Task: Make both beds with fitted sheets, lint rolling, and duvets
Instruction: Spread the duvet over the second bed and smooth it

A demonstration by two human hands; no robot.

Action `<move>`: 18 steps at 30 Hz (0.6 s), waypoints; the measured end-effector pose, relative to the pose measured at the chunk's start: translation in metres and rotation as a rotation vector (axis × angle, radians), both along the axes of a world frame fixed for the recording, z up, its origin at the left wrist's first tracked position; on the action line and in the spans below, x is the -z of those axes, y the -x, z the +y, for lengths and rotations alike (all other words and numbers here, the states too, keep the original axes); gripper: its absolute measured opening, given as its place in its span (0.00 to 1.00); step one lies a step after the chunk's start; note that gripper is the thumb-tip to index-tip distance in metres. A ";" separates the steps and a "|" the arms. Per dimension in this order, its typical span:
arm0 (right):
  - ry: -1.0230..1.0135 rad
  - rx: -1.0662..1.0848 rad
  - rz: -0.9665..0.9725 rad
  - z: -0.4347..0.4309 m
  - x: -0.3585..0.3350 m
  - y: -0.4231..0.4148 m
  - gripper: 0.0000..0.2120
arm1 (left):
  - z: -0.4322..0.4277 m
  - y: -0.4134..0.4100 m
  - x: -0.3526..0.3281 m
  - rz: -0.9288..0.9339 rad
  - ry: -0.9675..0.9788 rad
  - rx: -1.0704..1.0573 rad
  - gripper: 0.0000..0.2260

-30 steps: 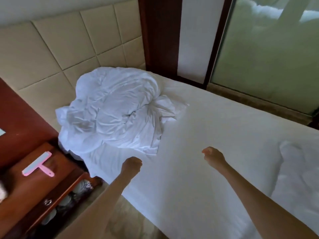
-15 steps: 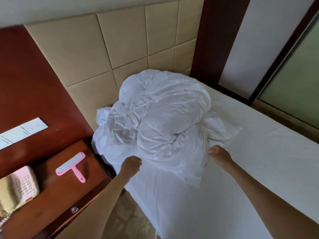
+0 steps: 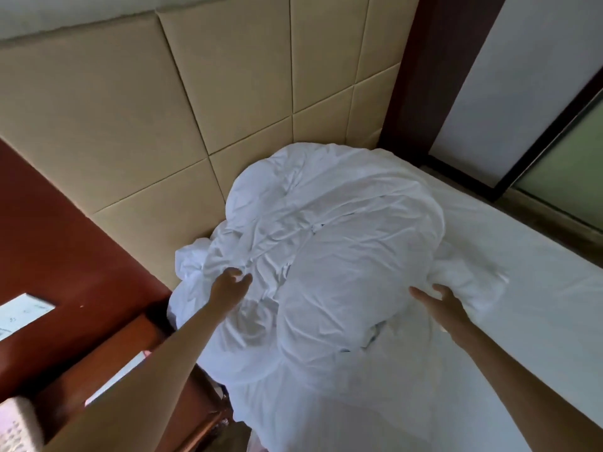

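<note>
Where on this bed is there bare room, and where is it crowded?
Free: the flat fitted sheet right of the duvet heap, toward the glass panel. Crowded: the headboard end, where the heap sits with left hand and right hand at it.

A white-sheeted bed (image 3: 538, 308) carries a crumpled white duvet (image 3: 332, 256) bunched at its far-left head end.

The bunched duvet (image 3: 332, 256) covers much of the head end of the bed (image 3: 538, 305), which runs out past the right edge. On the nightstand (image 3: 104, 344) the left forearm (image 3: 156, 370) hides most of a pale strip (image 3: 114, 376), and a blurred textured object (image 3: 18, 425) is cut off at the bottom-left corner. Print on the wall panel (image 3: 23, 313) is too small to read.
</note>
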State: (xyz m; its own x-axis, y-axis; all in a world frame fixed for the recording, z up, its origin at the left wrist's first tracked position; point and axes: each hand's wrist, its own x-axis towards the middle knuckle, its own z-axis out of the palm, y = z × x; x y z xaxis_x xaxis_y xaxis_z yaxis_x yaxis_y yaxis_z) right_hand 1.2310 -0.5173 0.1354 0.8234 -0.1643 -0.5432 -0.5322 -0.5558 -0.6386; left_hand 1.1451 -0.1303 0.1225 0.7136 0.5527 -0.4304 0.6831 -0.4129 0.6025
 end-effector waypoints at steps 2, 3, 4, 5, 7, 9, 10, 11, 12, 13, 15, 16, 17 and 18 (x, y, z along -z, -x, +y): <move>0.009 0.056 0.019 0.011 0.011 -0.025 0.39 | 0.027 -0.045 0.009 0.021 0.033 0.009 0.21; 0.026 0.078 0.034 0.018 0.013 -0.037 0.40 | 0.041 -0.067 0.018 0.039 0.032 0.020 0.23; 0.044 0.095 0.051 0.024 0.018 -0.048 0.42 | 0.053 -0.088 0.027 0.053 0.024 0.048 0.25; 0.066 0.118 0.074 0.030 0.021 -0.058 0.44 | 0.064 -0.108 0.037 0.068 0.009 0.061 0.28; 0.089 0.167 0.103 0.037 0.033 -0.083 0.53 | 0.085 -0.146 0.056 0.092 -0.005 0.063 0.35; 0.112 0.238 0.148 0.040 0.052 -0.101 0.64 | 0.101 -0.179 0.074 0.132 -0.048 0.043 0.41; 0.123 0.269 0.164 0.041 0.063 -0.107 0.66 | 0.109 -0.193 0.083 0.150 -0.065 0.023 0.43; 0.146 0.292 0.198 0.046 0.066 -0.109 0.65 | 0.115 -0.205 0.089 0.161 -0.068 -0.003 0.46; 0.159 0.323 0.213 0.048 0.073 -0.111 0.62 | 0.122 -0.215 0.099 0.179 -0.075 -0.012 0.49; 0.166 0.356 0.241 0.049 0.077 -0.113 0.60 | 0.125 -0.223 0.107 0.207 -0.082 -0.008 0.53; 0.164 0.393 0.299 0.049 0.087 -0.118 0.65 | 0.133 -0.239 0.132 0.236 -0.039 -0.018 0.63; 0.151 0.401 0.309 0.046 0.097 -0.120 0.68 | 0.133 -0.245 0.142 0.234 0.019 -0.035 0.67; 0.140 0.411 0.318 0.043 0.107 -0.123 0.70 | 0.131 -0.250 0.151 0.223 0.088 -0.058 0.67; 0.112 0.414 0.307 0.038 0.124 -0.124 0.71 | 0.132 -0.253 0.168 0.213 0.151 -0.072 0.64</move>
State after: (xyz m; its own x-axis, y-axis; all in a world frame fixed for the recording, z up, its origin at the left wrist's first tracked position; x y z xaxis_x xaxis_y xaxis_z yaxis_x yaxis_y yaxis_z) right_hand 1.3551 -0.4796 0.0114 0.4830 -0.5132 -0.7095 -0.8749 -0.3156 -0.3674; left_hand 1.3979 0.0020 -0.0459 0.5594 0.5167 -0.6482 0.8254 -0.2750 0.4931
